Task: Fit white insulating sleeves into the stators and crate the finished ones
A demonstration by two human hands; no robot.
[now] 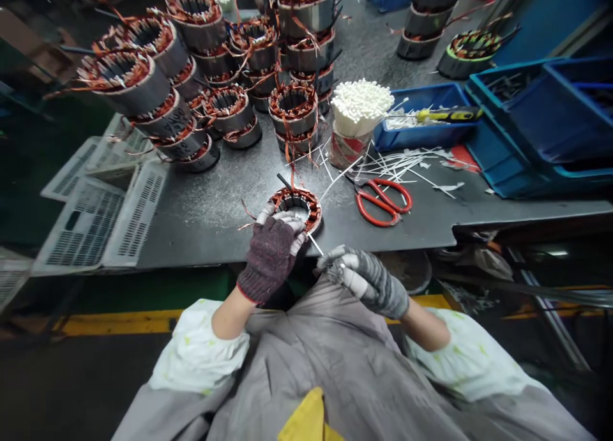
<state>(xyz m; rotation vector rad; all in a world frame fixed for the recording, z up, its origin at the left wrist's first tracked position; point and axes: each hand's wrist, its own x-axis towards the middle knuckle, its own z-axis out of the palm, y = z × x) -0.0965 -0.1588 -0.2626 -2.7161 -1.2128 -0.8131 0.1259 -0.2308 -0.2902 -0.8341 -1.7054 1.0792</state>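
Head view, looking down over the bench; a wound stator [306,201] lies flat just behind the bench's front edge, left of the notch where that edge steps back, its long axis upright and its bore facing up; the left hand [271,256], in a dark knit glove, is the nearer hand and closes over the stator's near rim, its fingers [282,219] curled down onto the copper windings; the stator thus lies ahead of the left palm, its bulk beyond the grip; the right hand [366,281], in a grey glove, is raised just off the stator's near right side and does not touch it; its fingertips [335,256] are drawn together close to a thin white strip [315,244] that slants from the stator's rim, but whether they pinch it cannot be told; a black stick [283,181] projects from the far rim; red-handled scissors [383,201] lie right of the stator among white offcuts [397,166]; a cup of white sticks [361,107] stands beyond them, and stacked stators [230,103] crowd the bench's far left.
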